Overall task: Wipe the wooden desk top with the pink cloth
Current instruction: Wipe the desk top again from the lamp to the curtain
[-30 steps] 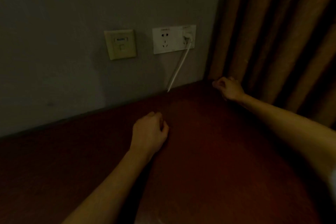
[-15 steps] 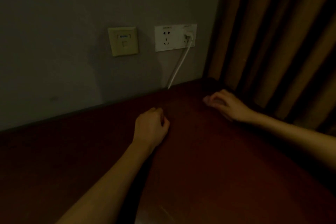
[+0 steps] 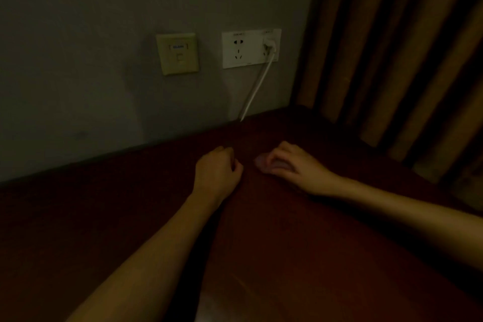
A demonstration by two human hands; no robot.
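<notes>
Nearest you, both bare forearms reach in from the bottom edge of the view, cut off before the elbows, and lie low over the dark reddish wooden tabletop (image 3: 287, 243). The light is very dim, so the grain and any marks on the wood are hard to make out.

Your left hand (image 3: 218, 172) rests on the tabletop with its fingers curled into a fist, and nothing shows inside it. Just beside it, apart by a narrow gap, your right hand (image 3: 296, 166) grips the pink cloth (image 3: 265, 165), fingers curled over the top of it. The cloth is bunched up and pressed to the tabletop near the back edge. Only a small pale lump of it shows, poking out past your fingertips toward the left hand, so its visible part runs roughly left to right. The rest is hidden under your palm, and its full shape cannot be told.

Beyond the hands, a white cable (image 3: 254, 91) drops behind the tabletop's back edge from a plug (image 3: 270, 44) in the white power outlet (image 3: 245, 48) on the grey wall. A yellowish wall plate (image 3: 177, 53) sits left of it, its label blurred. A brown pleated curtain (image 3: 392, 47) hangs at the far right.
</notes>
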